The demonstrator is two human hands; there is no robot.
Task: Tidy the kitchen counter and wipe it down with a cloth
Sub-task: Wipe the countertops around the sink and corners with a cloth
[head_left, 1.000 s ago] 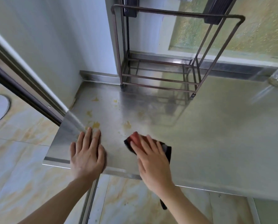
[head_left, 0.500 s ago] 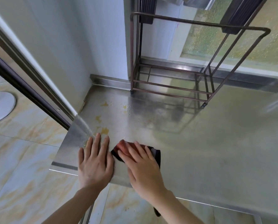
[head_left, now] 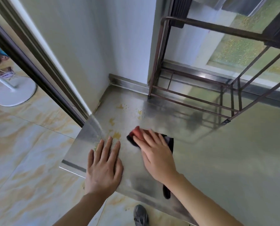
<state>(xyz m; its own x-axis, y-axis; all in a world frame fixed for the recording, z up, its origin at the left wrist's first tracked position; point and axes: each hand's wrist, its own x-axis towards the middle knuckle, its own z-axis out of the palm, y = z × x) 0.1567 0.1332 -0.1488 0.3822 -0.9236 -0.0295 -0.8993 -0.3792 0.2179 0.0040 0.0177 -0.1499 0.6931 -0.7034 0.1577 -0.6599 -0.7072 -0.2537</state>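
Note:
A steel counter (head_left: 217, 152) fills the middle and right, with yellow stains (head_left: 116, 135) near its left corner. My right hand (head_left: 157, 154) presses flat on a black and red cloth (head_left: 136, 134) lying on the counter just right of the stains; a dark strip of the cloth hangs off the front edge under my wrist. My left hand (head_left: 104, 167) rests flat, fingers spread, on the counter's front left corner, its fingertips beside the nearest stain. It holds nothing.
A brown metal rack (head_left: 201, 88) stands empty at the back of the counter against the window. A wall and sliding door frame (head_left: 43, 66) close off the left. A white fan base (head_left: 15, 92) sits on the tiled floor. My shoe (head_left: 141, 215) shows below the edge.
My right hand slid the cloth left toward the left hand, then forward and right, away from it. The left hand stays planted on the corner. The camera has come closer.

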